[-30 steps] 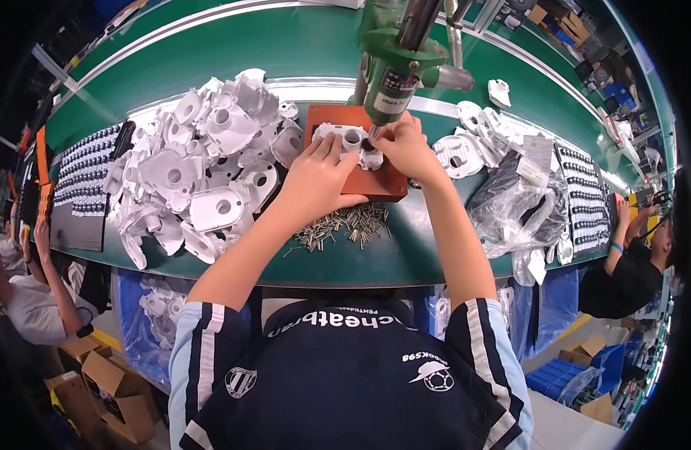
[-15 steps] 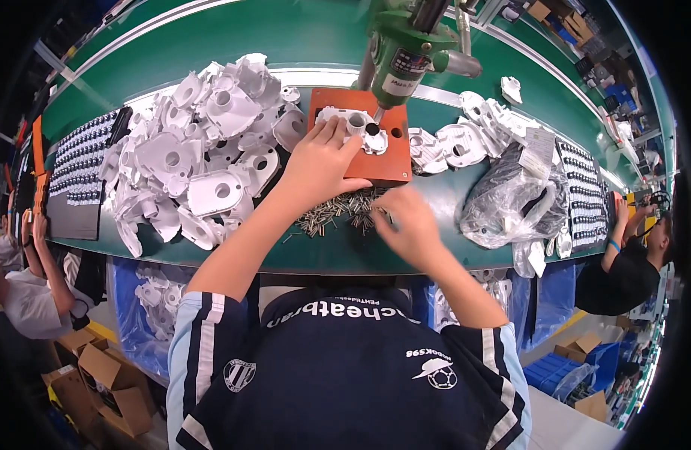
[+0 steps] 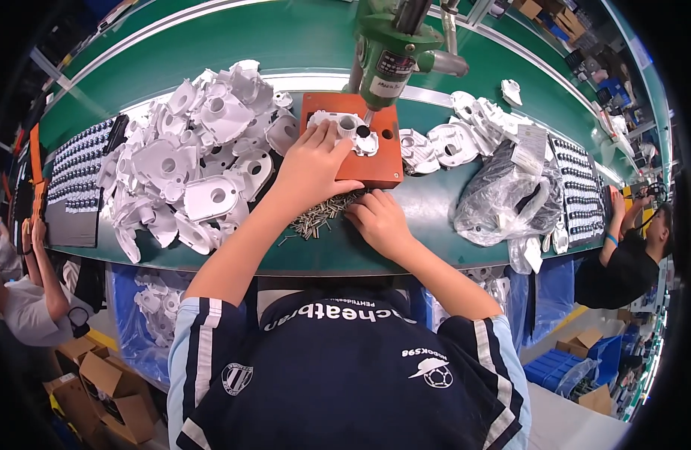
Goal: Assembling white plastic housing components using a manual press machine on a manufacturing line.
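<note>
My left hand holds a white plastic housing part down on an orange block, its fingers laid over the part's left side. The part has a round raised tube and a dark round hole. Just above it is the tip of a green machine head. In front of the block lies a heap of small metal pins. My right hand is at the heap's right side with curled fingers. Whatever is between those fingertips is hidden.
A high pile of white plastic parts stands left of the block. More white parts and a clear plastic bag lie to the right. Trays of small dark-and-white pieces flank both ends. Other people work on either side.
My right hand has moved slightly left and closer to the block, covering the right side of the pin heap. My left hand stays on the housing part. The whole view has shifted slightly.
</note>
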Motion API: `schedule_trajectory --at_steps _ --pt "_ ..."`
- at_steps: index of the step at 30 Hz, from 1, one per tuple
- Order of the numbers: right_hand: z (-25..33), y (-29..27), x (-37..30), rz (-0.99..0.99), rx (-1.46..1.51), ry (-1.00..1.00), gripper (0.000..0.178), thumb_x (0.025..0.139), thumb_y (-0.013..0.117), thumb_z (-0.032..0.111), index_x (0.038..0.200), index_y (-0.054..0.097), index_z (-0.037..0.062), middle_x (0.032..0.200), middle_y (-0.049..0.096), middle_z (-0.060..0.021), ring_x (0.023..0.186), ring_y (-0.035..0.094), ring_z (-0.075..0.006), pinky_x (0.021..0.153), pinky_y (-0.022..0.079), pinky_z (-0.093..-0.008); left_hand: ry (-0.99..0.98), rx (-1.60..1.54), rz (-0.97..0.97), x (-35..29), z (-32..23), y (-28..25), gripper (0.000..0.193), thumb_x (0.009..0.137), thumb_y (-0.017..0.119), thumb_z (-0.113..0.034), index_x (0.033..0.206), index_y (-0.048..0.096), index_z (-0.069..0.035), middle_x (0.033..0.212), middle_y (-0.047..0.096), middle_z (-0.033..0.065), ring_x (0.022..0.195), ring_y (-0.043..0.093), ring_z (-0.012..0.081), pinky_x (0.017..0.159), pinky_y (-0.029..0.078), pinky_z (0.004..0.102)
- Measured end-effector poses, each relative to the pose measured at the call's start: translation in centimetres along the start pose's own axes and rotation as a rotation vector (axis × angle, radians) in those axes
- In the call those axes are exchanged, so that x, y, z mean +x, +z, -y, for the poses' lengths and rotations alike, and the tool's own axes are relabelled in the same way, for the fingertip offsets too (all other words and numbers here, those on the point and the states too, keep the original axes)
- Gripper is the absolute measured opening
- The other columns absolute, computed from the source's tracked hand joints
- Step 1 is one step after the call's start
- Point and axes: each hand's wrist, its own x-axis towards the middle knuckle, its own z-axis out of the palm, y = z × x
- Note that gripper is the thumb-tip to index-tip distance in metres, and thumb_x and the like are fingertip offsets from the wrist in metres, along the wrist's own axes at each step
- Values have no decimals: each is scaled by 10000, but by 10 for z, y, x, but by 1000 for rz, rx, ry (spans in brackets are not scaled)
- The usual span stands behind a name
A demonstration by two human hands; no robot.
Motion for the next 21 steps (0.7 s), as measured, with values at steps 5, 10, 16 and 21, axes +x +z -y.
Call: schedule_trajectory --at_steps 5,10,16,21 --pt "-1 -6 2 -45 34 2 197 648 710 60 829 630 53 735 548 -53 681 520 -236 605 439 -339 2 3 3 0 1 0 632 603 764 -442 1004 530 -14 1139 551 226 1121 514 375 969 406 465" --pt "3 -36 16 -145 243 122 163 708 682 1 862 633 19 769 594 -79 689 562 -233 611 463 -311 27 20 -17 -1 2 2 663 592 770 -447 1041 535 -19 1108 570 252 1108 533 371 959 419 436" --pt "-33 -51 72 -226 383 436 127 791 655 48 896 627 -19 794 646 -78 685 569 -138 621 452 -255 4 40 12 -4 6 -3 700 597 770 -447 1087 533 -7 1120 570 243 1111 531 372 960 419 440" --pt "-52 -35 98 -142 666 663 211 778 667 94 903 631 -72 792 667 -127 716 633 -146 670 491 -268 2 10 -11 -4 3 -4 662 609 765 -446 1051 531 -12 1159 551 228 1127 519 367 967 413 447"
